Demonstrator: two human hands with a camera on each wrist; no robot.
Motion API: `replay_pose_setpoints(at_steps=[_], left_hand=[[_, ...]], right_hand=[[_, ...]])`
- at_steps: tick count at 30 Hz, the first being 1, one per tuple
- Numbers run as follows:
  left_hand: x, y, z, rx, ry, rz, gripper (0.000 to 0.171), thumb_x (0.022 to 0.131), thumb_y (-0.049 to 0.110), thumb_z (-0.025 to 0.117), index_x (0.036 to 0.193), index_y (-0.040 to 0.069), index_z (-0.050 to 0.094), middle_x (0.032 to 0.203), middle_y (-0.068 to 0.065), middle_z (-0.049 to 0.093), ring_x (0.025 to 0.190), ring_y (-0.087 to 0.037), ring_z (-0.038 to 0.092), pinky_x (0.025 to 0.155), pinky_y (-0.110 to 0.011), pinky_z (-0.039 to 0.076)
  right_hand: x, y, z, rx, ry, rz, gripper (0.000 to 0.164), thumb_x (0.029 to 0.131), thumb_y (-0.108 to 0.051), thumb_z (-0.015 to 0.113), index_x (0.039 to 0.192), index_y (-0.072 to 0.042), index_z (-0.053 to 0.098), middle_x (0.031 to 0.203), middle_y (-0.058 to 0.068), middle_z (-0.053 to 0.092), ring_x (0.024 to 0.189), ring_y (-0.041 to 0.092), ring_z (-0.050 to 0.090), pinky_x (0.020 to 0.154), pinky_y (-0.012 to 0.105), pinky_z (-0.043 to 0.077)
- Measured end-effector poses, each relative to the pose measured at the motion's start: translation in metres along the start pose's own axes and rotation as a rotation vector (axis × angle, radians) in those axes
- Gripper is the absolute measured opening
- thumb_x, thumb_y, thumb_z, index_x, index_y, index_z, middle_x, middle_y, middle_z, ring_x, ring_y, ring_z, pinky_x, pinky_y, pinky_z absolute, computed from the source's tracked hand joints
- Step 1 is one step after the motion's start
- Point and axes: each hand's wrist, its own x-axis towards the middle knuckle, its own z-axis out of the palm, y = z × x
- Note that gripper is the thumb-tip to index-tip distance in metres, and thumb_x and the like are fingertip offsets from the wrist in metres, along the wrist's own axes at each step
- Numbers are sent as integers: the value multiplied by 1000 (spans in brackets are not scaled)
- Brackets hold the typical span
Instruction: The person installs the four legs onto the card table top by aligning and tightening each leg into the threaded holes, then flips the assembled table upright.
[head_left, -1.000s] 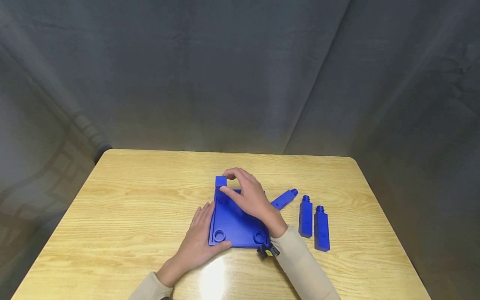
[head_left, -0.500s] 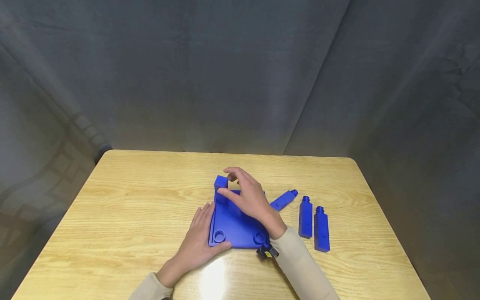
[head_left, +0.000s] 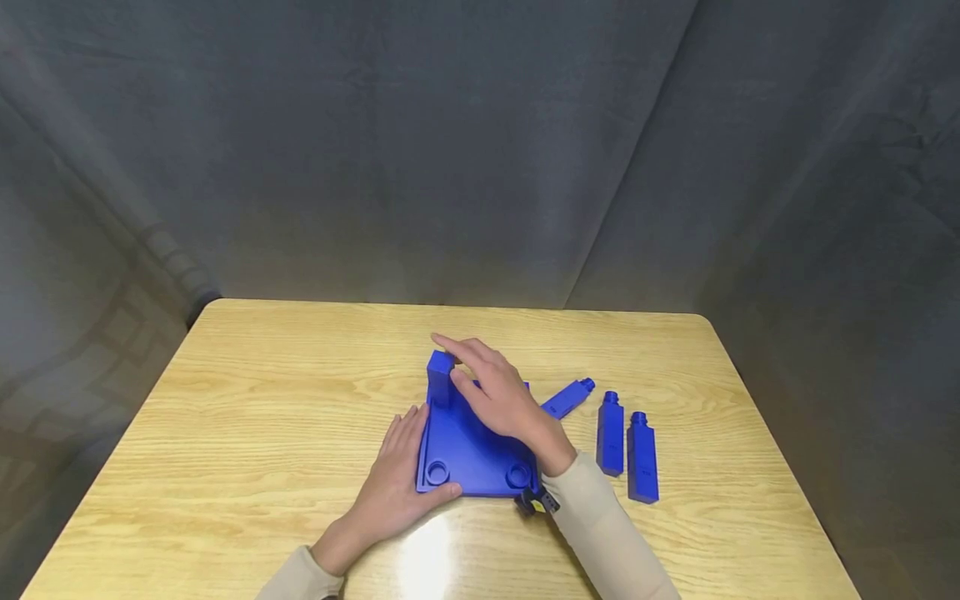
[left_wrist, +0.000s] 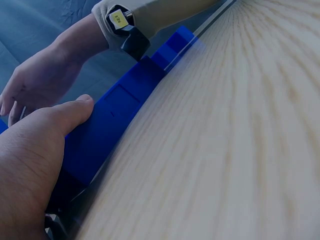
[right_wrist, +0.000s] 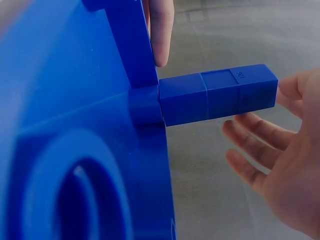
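A blue square board (head_left: pixel 474 454) with raised edges and round sockets lies on the table. At its far left corner a blue leg (head_left: pixel 440 379) stands upright, seated against the board in the right wrist view. My right hand (head_left: pixel 498 393) is beside the leg, its fingers extended past the top and its thumb on the near right side. In the right wrist view, one finger is right at the leg's end, with the others (right_wrist: pixel 255 140) spread apart from it. My left hand (head_left: pixel 397 475) braces the board, straight fingers along its left side and thumb (left_wrist: pixel 75 112) against its front side.
Three loose blue legs with threaded ends lie to the right: a slanted one (head_left: pixel 567 398) close to the board, a middle one (head_left: pixel 611 437) and an outer one (head_left: pixel 642 462). Grey curtains (head_left: pixel 420 167) hang behind the wooden table (head_left: pixel 285 375).
The upright leg has turned slightly. My right hand's fingers have straightened and reached further left, and its thumb has drawn back from the leg. My left hand has stayed in place.
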Motion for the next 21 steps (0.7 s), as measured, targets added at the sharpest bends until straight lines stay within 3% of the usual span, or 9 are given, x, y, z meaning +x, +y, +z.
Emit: replay_pose_setpoints(at_steps=[8, 14, 21], left_hand=[[0, 1, -1, 6, 5, 2, 125, 88, 58, 86, 175, -3, 20, 180, -25, 28, 167, -44, 24, 140, -54, 8], [0, 1, -1, 3, 8, 2, 124, 88, 58, 86, 174, -3, 21, 179, -25, 29, 167, -44, 25, 140, -54, 8], [0, 1, -1, -7, 3, -8, 125, 88, 58, 87, 175, -2, 21, 180, -24, 28, 167, -44, 24, 140, -53, 7]], right_hand=[[0, 2, 1, -19, 6, -10, 43, 118, -24, 55, 160, -23, 62, 140, 6, 68, 130, 27, 67, 111, 54, 57], [1, 2, 3, -61, 74, -1, 37, 114, -27, 65, 149, -16, 66, 141, 6, 70, 129, 29, 69, 108, 53, 59], [1, 0, 7, -124, 162, 10, 37, 105, -31, 79, 135, -11, 68, 130, 8, 73, 122, 26, 71, 103, 50, 62]])
